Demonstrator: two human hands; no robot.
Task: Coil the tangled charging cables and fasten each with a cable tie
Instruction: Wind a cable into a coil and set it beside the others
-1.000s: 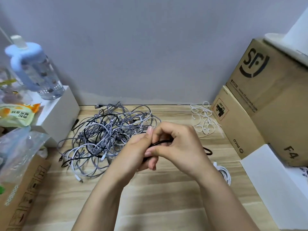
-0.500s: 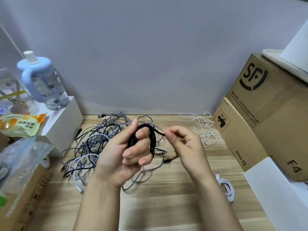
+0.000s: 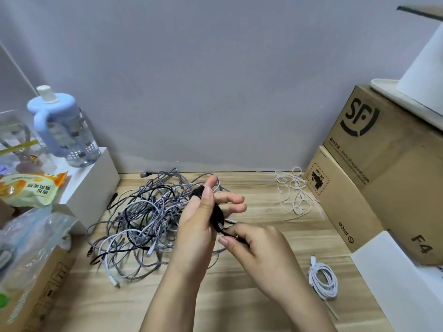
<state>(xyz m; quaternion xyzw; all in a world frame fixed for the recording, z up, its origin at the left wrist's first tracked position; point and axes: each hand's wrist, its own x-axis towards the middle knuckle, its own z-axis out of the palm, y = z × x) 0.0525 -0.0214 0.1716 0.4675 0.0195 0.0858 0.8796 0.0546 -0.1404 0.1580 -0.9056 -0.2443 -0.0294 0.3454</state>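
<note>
Left hand holds the black cable coil upright, long axis near-to-far; right hand pinches its loose end.

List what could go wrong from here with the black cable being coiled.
1. The black coil sits loosely over the left hand, whose fingers are spread; loops could slip off and unwind.
2. The right hand pinches only the free end; losing it may loosen the last turn.
3. The cable ties lie far right by the boxes; reaching for one means letting go of the end.
</note>
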